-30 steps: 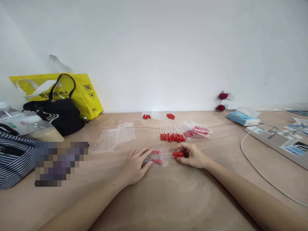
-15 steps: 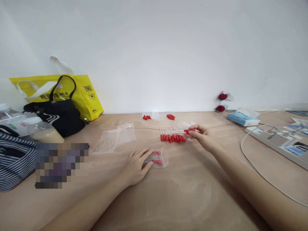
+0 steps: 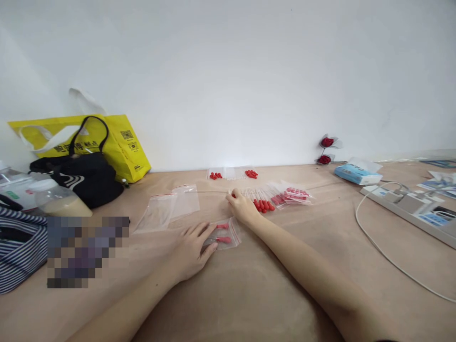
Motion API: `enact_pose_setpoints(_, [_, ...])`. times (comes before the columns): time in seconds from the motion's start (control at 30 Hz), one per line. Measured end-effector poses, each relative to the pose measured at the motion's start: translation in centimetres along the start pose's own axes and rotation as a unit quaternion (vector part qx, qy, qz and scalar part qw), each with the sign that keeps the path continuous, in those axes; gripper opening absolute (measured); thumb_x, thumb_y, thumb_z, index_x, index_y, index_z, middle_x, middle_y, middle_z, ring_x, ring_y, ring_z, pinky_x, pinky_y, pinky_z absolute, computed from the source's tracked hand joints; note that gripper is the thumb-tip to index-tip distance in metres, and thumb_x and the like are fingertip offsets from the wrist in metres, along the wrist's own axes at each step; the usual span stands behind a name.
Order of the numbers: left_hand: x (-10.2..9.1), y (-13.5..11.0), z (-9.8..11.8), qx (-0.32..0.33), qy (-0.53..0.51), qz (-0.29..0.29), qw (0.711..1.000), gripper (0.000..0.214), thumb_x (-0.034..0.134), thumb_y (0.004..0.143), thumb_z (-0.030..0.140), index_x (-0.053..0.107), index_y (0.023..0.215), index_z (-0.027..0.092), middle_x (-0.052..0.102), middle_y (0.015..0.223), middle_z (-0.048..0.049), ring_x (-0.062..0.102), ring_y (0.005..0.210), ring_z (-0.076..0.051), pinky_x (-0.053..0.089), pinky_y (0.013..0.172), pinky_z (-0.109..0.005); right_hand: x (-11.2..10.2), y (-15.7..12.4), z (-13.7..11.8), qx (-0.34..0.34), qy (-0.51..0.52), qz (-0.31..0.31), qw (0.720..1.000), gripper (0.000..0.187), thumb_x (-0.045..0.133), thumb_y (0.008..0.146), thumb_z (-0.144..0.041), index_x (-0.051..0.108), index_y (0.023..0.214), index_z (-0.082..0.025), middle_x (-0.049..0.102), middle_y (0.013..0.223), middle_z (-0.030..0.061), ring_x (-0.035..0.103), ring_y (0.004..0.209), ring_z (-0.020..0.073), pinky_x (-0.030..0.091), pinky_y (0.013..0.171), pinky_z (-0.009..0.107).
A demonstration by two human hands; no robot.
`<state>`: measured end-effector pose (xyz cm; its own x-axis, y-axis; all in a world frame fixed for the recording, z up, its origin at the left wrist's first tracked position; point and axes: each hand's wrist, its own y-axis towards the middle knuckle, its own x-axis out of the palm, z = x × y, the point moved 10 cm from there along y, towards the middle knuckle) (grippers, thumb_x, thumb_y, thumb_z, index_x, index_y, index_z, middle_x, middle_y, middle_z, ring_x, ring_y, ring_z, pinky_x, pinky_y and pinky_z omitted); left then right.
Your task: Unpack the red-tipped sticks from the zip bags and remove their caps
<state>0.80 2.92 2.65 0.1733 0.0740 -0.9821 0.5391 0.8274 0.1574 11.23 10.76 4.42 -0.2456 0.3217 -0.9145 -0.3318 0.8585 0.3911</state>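
My left hand (image 3: 194, 249) lies with fingers stretched and spread on the left end of a clear zip bag (image 3: 233, 237), which has two red-tipped pieces inside. Up and to the right, my right hand (image 3: 242, 206) pinches at the left end of a row of thin pale sticks with red bulb-like ends (image 3: 264, 205). A bit of red shows between its fingertips, on a red-tipped stick (image 3: 233, 193); the hand covers part of the row. Right of the row, filled zip bags (image 3: 297, 194) with red pieces lie overlapping.
Flat zip bags (image 3: 160, 211) lie at left of centre. Two small groups of red pieces (image 3: 251, 174) rest on bags by the wall. A yellow bag (image 3: 137, 159), black bag (image 3: 96, 183) and bottle (image 3: 66, 202) stand left. Tissues (image 3: 358, 174), a power strip (image 3: 402, 205) and its cable lie right.
My right hand has moved left across the row, from above its right end to its left end, uncovering the filled bags. My left hand stays on the zip bag.
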Motion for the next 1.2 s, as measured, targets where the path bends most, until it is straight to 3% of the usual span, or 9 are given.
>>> enact_pose_setpoints(0.3, [-0.1, -0.2, -1.1, -0.028, 0.042, -0.013, 0.999, 0.048, 0.034, 0.085, 0.043, 0.041, 0.127, 0.02, 0.046, 0.128, -0.0091, 0.043, 0.116, -0.024, 0.034, 0.094, -0.041, 1.2, -0.5, -0.9, -0.015, -0.039, -0.019, 0.999, 0.018, 0.043, 0.084, -0.02, 0.059, 0.089, -0.013, 0.053, 0.095, 0.0126, 0.051, 0.087, 0.0203, 0.04, 0.072, 0.028])
enact_pose_setpoints(0.53, [-0.1, -0.2, -1.1, -0.028, 0.029, -0.011, 0.999, 0.049, 0.033, 0.085, 0.043, 0.041, 0.127, 0.02, 0.047, 0.127, -0.0089, 0.042, 0.116, -0.024, 0.032, 0.096, -0.041, -0.5, -1.3, 0.2, 0.014, -0.04, 0.025, 0.999, 0.024, 0.041, 0.086, -0.027, 0.06, 0.092, -0.015, 0.055, 0.099, 0.0122, 0.048, 0.093, 0.0242, 0.035, 0.076, 0.036])
enact_pose_setpoints(0.63, [0.0, -0.3, -1.1, -0.031, 0.012, -0.01, 0.999, 0.048, 0.033, 0.085, 0.041, 0.04, 0.127, 0.02, 0.044, 0.129, -0.0087, 0.04, 0.118, -0.024, 0.031, 0.097, -0.042, -2.1, -2.9, 1.1, 0.031, 0.044, 0.082, 0.995, 0.021, 0.044, 0.084, -0.027, 0.061, 0.09, -0.017, 0.058, 0.09, 0.0093, 0.049, 0.088, 0.0212, 0.035, 0.074, 0.033])
enact_pose_setpoints(0.73, [0.4, -0.3, -0.7, -0.028, -0.014, -0.017, 0.999, 0.049, 0.034, 0.084, 0.041, 0.039, 0.128, 0.019, 0.041, 0.132, -0.0091, 0.036, 0.121, -0.024, 0.029, 0.099, -0.042, -3.4, -5.6, 0.9, -0.015, 0.191, 0.124, 0.974, 0.014, 0.048, 0.08, -0.02, 0.061, 0.079, -0.017, 0.058, 0.078, 0.0052, 0.05, 0.077, 0.016, 0.037, 0.071, 0.029])
enact_pose_setpoints(0.8, [0.6, -0.3, -0.1, -0.021, -0.028, -0.023, 0.999, 0.049, 0.035, 0.084, 0.041, 0.039, 0.128, 0.019, 0.04, 0.133, -0.0091, 0.035, 0.122, -0.024, 0.029, 0.099, -0.042, -3.8, -7.4, 0.2, -0.06, 0.249, 0.114, 0.96, 0.01, 0.052, 0.077, -0.019, 0.061, 0.074, -0.017, 0.057, 0.072, 0.0034, 0.049, 0.071, 0.0143, 0.038, 0.07, 0.029])
enact_pose_setpoints(0.97, [0.7, -0.2, 1.6, 0.019, -0.054, -0.03, 0.998, 0.048, 0.037, 0.083, 0.041, 0.038, 0.128, 0.023, 0.04, 0.133, -0.0066, 0.035, 0.121, -0.023, 0.029, 0.1, -0.042, -3.9, -9.7, -0.9, -0.094, 0.284, 0.06, 0.952, 0.014, 0.059, 0.074, -0.022, 0.065, 0.086, -0.019, 0.06, 0.078, 0.0041, 0.05, 0.072, 0.0147, 0.04, 0.071, 0.031])
enact_pose_setpoints(1.2, [0.9, -0.2, 1.9, 0.027, -0.062, -0.039, 0.997, 0.049, 0.037, 0.084, 0.041, 0.037, 0.129, 0.021, 0.038, 0.135, -0.0064, 0.033, 0.123, -0.023, 0.028, 0.101, -0.043, -3.0, -9.3, -1.9, -0.121, 0.326, -0.008, 0.938, 0.047, 0.067, 0.065, -0.046, 0.061, 0.102, -0.019, 0.062, 0.099, 0.0076, 0.052, 0.088, 0.0186, 0.039, 0.08, 0.034])
